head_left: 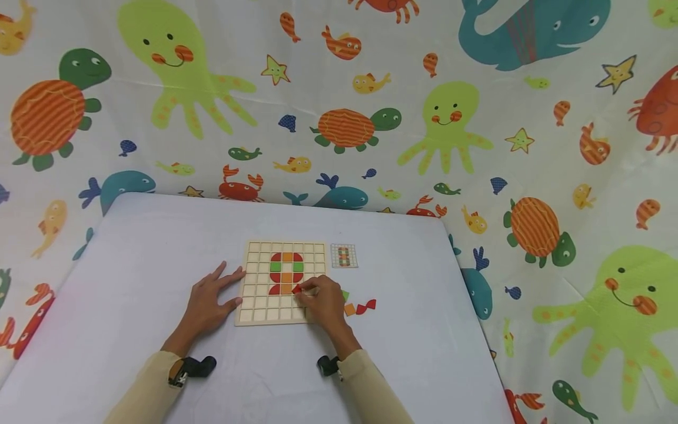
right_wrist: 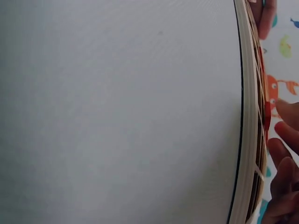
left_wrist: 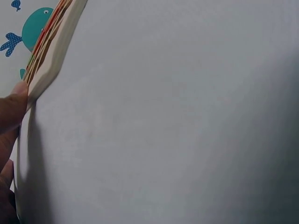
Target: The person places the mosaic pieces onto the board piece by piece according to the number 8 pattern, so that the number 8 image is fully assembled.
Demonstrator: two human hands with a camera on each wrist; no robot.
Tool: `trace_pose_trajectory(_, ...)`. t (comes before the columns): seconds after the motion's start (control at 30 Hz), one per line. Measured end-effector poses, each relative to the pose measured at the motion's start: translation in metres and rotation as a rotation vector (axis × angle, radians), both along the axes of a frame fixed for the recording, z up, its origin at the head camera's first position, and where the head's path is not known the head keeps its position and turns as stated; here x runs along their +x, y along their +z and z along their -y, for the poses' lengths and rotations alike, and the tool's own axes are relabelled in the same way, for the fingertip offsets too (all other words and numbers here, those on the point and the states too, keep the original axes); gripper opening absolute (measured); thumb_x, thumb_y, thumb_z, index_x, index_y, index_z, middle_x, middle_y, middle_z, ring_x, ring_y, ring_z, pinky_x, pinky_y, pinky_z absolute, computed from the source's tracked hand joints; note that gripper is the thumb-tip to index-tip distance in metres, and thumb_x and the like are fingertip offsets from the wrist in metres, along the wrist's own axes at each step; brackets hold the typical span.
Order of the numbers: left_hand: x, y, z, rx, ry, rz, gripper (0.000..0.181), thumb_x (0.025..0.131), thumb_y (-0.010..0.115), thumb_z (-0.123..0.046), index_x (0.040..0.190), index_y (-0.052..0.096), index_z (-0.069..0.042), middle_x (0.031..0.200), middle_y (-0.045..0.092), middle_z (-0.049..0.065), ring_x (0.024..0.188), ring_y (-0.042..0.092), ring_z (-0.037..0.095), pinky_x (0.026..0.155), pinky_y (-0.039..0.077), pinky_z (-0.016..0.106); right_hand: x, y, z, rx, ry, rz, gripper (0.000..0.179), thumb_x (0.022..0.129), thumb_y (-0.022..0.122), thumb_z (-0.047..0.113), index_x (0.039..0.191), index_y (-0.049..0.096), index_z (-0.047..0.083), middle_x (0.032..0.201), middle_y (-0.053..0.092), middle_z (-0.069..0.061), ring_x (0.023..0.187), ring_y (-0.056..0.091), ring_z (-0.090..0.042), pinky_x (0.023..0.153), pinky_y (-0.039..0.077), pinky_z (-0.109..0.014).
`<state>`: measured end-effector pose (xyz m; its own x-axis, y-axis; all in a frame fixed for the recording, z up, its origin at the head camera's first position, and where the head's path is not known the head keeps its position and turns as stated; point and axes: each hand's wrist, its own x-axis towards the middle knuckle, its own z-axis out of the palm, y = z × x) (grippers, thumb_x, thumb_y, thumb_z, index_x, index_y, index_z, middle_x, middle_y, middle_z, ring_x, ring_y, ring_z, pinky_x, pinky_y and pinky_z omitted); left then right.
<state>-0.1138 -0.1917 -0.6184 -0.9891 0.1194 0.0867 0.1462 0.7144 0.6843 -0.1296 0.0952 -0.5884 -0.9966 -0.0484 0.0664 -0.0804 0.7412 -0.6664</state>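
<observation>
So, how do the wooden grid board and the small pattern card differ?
The board is much larger than the card. The board holds separate coloured pieces, while the card's pattern looks printed. The left hand touches the board's edge; no hand touches the card. Both show a grid with red, green and orange shapes.

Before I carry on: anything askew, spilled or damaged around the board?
One minor thing: the red piece at the right hand looks skewed against the grid of the board, probably just not seated yet. Nothing looks spilled or damaged.
</observation>
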Motion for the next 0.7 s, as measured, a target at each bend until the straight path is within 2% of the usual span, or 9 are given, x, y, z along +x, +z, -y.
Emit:
trace_pose_trajectory(0.1, 0.0, 0.0, 0.001, 0.002, 0.002, 0.006, 0.066, 0.09, 0.082, -0.015, 0.152, 0.059, -0.013, 0.164, 0.046, 0.024, 0.157, 0.029, 0.054, 0.12, 0.02, 0.076, -0.003, 0.001, 0.004, 0.015, -0.001, 0.033, 0.017, 0.086, 0.09, 0.026, 0.1, 0.085, 0.018, 0.091, 0.072, 0.007, 0.081, 0.058, -0.004, 0.068, 0.045, -0.019)
trace_pose_trajectory(0.23, 0.0, 0.0, 0.002, -0.002, 0.003, 0.01, 0.067, 0.09, 0.082, -0.015, 0.152, 0.058, -0.013, 0.165, 0.044, 0.025, 0.157, 0.03, 0.055, 0.12, 0.02, 0.076, -0.006, 0.002, 0.007, 0.003, 0.001, 0.058, 0.014, 0.087, 0.089, 0.021, 0.101, 0.085, 0.017, 0.094, 0.072, 0.006, 0.083, 0.059, -0.007, 0.069, 0.046, -0.021)
trace_pose_trajectory(0.43, -0.001, -0.001, 0.001, -0.009, 0.008, 0.017, 0.067, 0.09, 0.082, -0.015, 0.152, 0.058, -0.013, 0.165, 0.043, 0.026, 0.157, 0.029, 0.055, 0.121, 0.019, 0.075, -0.009, 0.004, 0.007, -0.009, 0.028, 0.053, 0.013, 0.089, 0.085, 0.011, 0.1, 0.086, 0.018, 0.1, 0.076, 0.005, 0.098, 0.069, -0.014, 0.079, 0.052, -0.027)
trace_pose_trajectory(0.57, -0.001, 0.0, 0.001, -0.006, 0.003, 0.014, 0.066, 0.09, 0.082, -0.015, 0.152, 0.058, -0.013, 0.165, 0.044, 0.026, 0.157, 0.03, 0.055, 0.121, 0.019, 0.076, -0.011, 0.003, 0.008, 0.008, 0.037, 0.038, 0.016, 0.089, 0.082, 0.006, 0.094, 0.087, 0.02, 0.099, 0.077, 0.006, 0.102, 0.072, -0.017, 0.074, 0.054, -0.027)
trace_pose_trajectory(0.7, 0.0, 0.0, 0.001, -0.007, -0.002, 0.009, 0.066, 0.09, 0.082, -0.015, 0.152, 0.058, -0.012, 0.164, 0.045, 0.026, 0.156, 0.03, 0.055, 0.12, 0.02, 0.076, -0.012, 0.003, 0.009, 0.0, 0.032, 0.068, 0.018, 0.089, 0.081, 0.004, 0.091, 0.087, 0.02, 0.099, 0.075, 0.006, 0.102, 0.07, -0.016, 0.074, 0.052, -0.026)
